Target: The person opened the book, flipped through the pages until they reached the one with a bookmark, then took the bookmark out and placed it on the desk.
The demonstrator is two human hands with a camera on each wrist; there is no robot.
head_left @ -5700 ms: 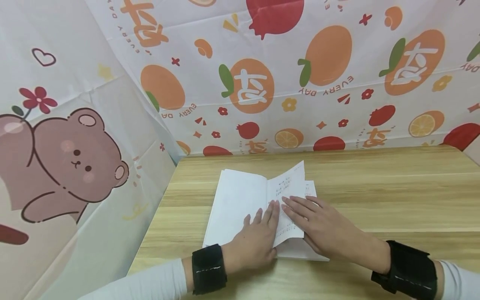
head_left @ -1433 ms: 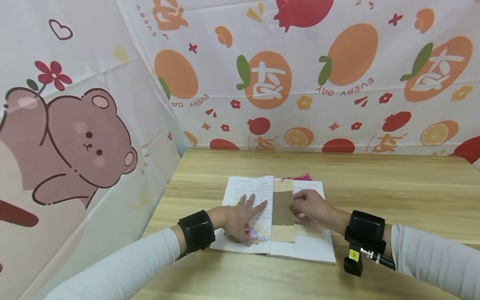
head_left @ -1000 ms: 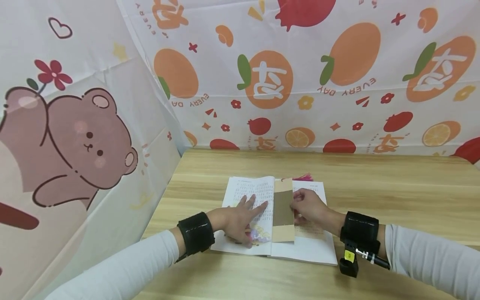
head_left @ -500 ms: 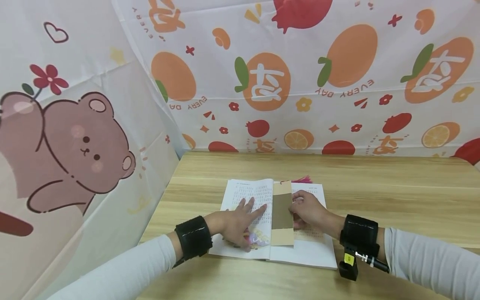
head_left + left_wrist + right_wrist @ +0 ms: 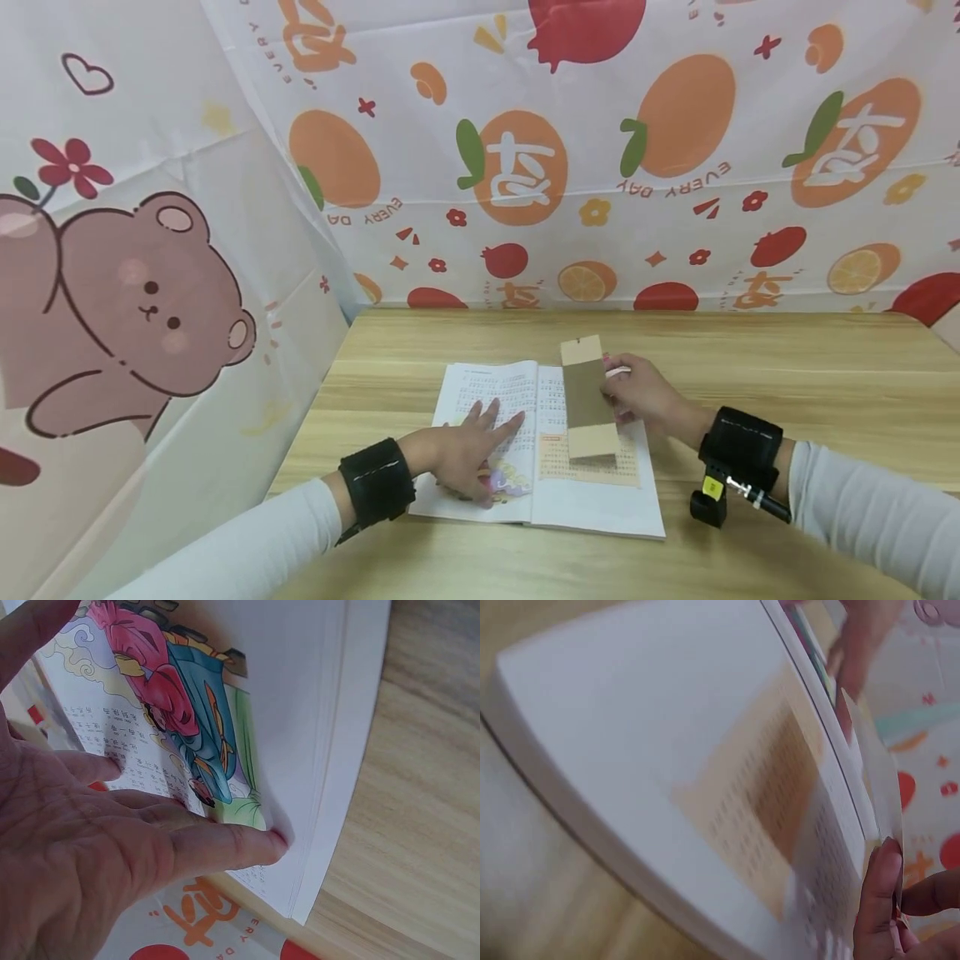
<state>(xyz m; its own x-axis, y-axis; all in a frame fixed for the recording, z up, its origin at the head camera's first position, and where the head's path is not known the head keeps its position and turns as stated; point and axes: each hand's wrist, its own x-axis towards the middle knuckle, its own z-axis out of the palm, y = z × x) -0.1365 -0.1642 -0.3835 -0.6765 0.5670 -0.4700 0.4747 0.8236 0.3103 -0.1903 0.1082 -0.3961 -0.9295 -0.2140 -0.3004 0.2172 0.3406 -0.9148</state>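
Observation:
An open book (image 5: pixel 585 508) lies on the table with printed text on both pages. My left hand (image 5: pixel 468 454) rests spread on the left page, beside a coloured drawing of robed figures (image 5: pixel 176 705). In the left wrist view, the thumb (image 5: pixel 232 847) presses near the page's outer margin. Between thumb and fingers, my right hand (image 5: pixel 643 392) pinches a tan bookmark (image 5: pixel 587 392) with a brown middle band by its right edge. The bookmark is tilted above the right page, casting a shadow on the text in the right wrist view. Its pink tassel is mostly hidden by the fingers.
The wooden table (image 5: pixel 787 392) extends to the right of the book and in front of it. A fruit-print cloth (image 5: pixel 517 167) hangs behind the table, and a bear-print cloth (image 5: pixel 165 308) hangs at the left. Black bands (image 5: pixel 377 483) wrap both wrists.
Earliest, both hands were at a turning page. Later the bookmark lay along the book's middle; now my right hand has raised it, shifted it right and tilted it. The left hand stays on its page.

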